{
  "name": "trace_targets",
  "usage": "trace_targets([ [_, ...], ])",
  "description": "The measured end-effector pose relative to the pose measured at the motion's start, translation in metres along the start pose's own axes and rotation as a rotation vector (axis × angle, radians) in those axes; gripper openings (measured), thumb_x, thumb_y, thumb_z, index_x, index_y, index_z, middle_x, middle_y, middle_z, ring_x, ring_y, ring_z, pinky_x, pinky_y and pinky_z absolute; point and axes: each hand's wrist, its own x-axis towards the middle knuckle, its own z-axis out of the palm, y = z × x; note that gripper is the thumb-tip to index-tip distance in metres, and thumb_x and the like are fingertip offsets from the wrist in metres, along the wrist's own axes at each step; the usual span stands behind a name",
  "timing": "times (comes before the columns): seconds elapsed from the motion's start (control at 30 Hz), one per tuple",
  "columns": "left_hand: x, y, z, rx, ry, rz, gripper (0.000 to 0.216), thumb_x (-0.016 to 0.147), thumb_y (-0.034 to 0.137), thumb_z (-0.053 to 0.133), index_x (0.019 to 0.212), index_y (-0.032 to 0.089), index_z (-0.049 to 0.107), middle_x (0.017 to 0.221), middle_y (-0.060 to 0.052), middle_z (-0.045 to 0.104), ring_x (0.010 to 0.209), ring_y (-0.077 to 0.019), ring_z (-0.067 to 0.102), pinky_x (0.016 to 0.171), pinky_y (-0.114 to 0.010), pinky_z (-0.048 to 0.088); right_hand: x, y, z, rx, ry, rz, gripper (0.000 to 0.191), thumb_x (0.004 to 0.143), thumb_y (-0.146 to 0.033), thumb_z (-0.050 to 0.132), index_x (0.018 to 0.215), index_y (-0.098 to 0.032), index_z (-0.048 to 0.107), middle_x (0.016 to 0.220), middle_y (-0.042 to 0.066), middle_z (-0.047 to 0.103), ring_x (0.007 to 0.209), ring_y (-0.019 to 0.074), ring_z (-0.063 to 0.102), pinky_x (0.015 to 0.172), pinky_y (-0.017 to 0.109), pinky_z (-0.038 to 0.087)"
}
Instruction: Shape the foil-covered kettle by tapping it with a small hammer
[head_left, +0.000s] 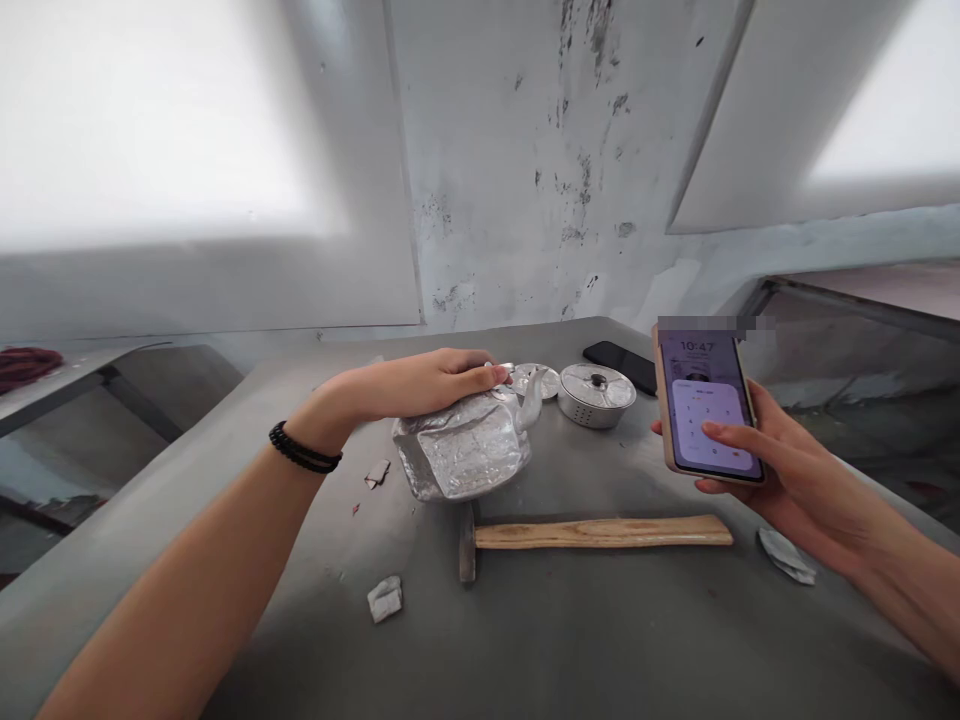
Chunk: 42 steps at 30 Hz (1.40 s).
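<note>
My left hand lies on top of a dented, crumpled silver kettle on the grey table, fingers curled over its top edge. A black bead bracelet circles that wrist. My right hand holds a phone upright, its lit screen showing a keypad, with the thumb resting on the screen. A hammer with a wooden handle lies flat on the table just in front of the kettle, between my two arms.
Behind the kettle stand a small silver lidded pot, a loose silver lid and a second dark phone. Small crumpled metal scraps lie on the table, one by my right wrist. A stained white wall rises behind.
</note>
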Motion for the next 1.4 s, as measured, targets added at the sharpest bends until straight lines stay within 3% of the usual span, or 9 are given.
trace_targets([
  [0.17,0.001,-0.002,0.000,0.001,0.016,0.007,0.068,0.101,0.074,0.034,0.147,0.030,0.057,0.143,-0.006,0.066,0.117,-0.0283,0.061,0.096,-0.036,0.047,-0.001,0.004,0.000,-0.032,0.011,0.023,0.084,0.059,-0.039,0.099,0.135,-0.042,0.061,0.111,0.002,0.079,0.090,0.0258,0.078,0.047,0.022,0.062],
  [0.37,0.001,-0.001,0.000,-0.037,0.019,0.030,0.064,0.102,0.073,0.037,0.142,0.029,0.060,0.140,-0.005,0.068,0.116,-0.0268,0.063,0.097,-0.034,0.046,0.005,0.010,-0.003,0.062,0.091,0.027,0.060,0.071,-0.047,0.091,0.125,-0.041,0.066,0.096,-0.003,0.076,0.063,0.0179,0.072,0.025,0.016,0.040],
  [0.43,0.001,-0.001,0.000,-0.039,0.020,0.029,0.065,0.101,0.073,0.037,0.143,0.029,0.059,0.141,-0.005,0.068,0.118,-0.0268,0.063,0.098,-0.034,0.046,0.005,0.007,-0.002,0.092,0.086,0.023,0.059,0.075,-0.042,0.088,0.129,-0.044,0.065,0.106,-0.002,0.078,0.073,0.0206,0.077,0.030,0.017,0.048],
  [0.53,0.001,-0.001,0.000,-0.039,0.022,0.023,0.065,0.101,0.073,0.037,0.145,0.030,0.058,0.145,-0.005,0.066,0.122,-0.0272,0.062,0.101,-0.034,0.046,0.002,-0.002,0.001,0.183,0.050,0.031,0.079,0.071,-0.023,0.085,0.141,-0.048,0.058,0.127,0.001,0.077,0.097,0.0288,0.081,0.054,0.028,0.068],
  [0.63,0.001,-0.002,0.000,-0.037,0.020,0.013,0.064,0.102,0.072,0.037,0.146,0.031,0.057,0.148,-0.005,0.064,0.123,-0.0277,0.061,0.102,-0.035,0.046,-0.001,-0.008,0.004,0.225,0.051,0.038,0.091,0.063,-0.010,0.083,0.143,-0.046,0.058,0.128,0.002,0.077,0.099,0.0303,0.081,0.068,0.036,0.072],
  [0.77,0.001,-0.002,0.000,-0.046,0.013,0.013,0.062,0.102,0.070,0.038,0.146,0.031,0.058,0.146,-0.005,0.066,0.121,-0.0275,0.062,0.099,-0.035,0.046,0.000,-0.007,0.004,0.279,0.035,0.037,0.072,0.071,-0.016,0.080,0.134,-0.047,0.063,0.134,0.001,0.074,0.102,0.0284,0.080,0.076,0.043,0.071],
  [0.9,0.001,-0.001,0.000,-0.049,0.017,0.024,0.061,0.102,0.070,0.039,0.144,0.031,0.059,0.145,-0.004,0.066,0.121,-0.0268,0.062,0.098,-0.033,0.046,0.005,-0.001,0.000,0.288,0.045,0.026,0.065,0.074,-0.018,0.078,0.131,-0.047,0.065,0.136,-0.001,0.073,0.102,0.0278,0.080,0.076,0.047,0.071],
  [1.17,0.001,0.000,0.000,-0.044,0.014,0.024,0.064,0.101,0.073,0.038,0.143,0.030,0.060,0.136,-0.005,0.070,0.117,-0.0269,0.064,0.097,-0.035,0.046,0.009,0.004,-0.004,0.215,0.039,-0.001,0.095,0.059,-0.010,0.087,0.142,-0.047,0.058,0.132,0.002,0.075,0.100,0.0305,0.080,0.078,0.048,0.071],
  [1.4,0.002,-0.001,0.000,-0.037,0.018,0.027,0.065,0.101,0.074,0.037,0.143,0.030,0.060,0.138,-0.005,0.069,0.115,-0.0266,0.064,0.096,-0.035,0.047,0.006,0.003,-0.001,0.209,0.080,0.004,0.084,0.068,-0.017,0.086,0.143,-0.046,0.058,0.129,0.000,0.076,0.093,0.0287,0.081,0.064,0.040,0.072],
])
